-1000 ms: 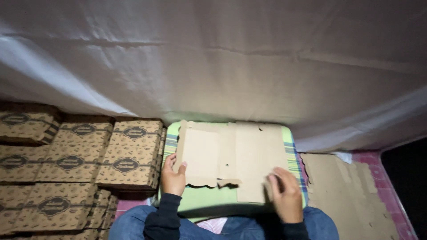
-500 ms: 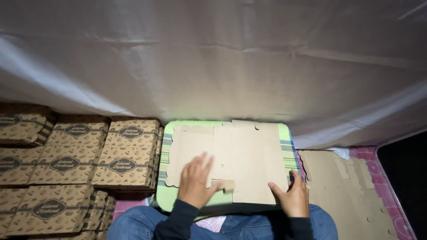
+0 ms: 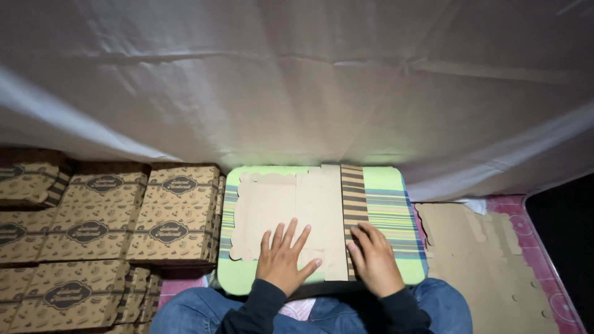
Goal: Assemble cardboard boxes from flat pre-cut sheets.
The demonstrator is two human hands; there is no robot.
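Item: flat cardboard box blank, plain brown side up, lying on a small green tabletop with striped edges, centre of the frame, above the person's knees in blue jeans.

Condition of the blank: mostly flat and unassembled. Its right-hand flap is folded over onto the sheet, so that a dark-and-tan striped printed face shows as a narrow band running from the far edge toward the person. The scalloped left edge lies flat and no walls stand up. Judged from this, one fold is made and the remaining folds and closing are yet to be done.

Left hand: fingers spread apart, palm pressed flat on the lower middle of the blank, gripping nothing.

Right hand: laid flat on the near end of the folded striped flap, fingers loosely together, pressing down rather than clamped on anything.

Finished stock: stacks of closed, printed brown boxes, left half of the frame, on the floor just beside the tabletop, several rows.

Unfolded stock: pile of flat cardboard blanks, lower right, on a pink patterned mat.

Background: pale sheeting across the upper frame.
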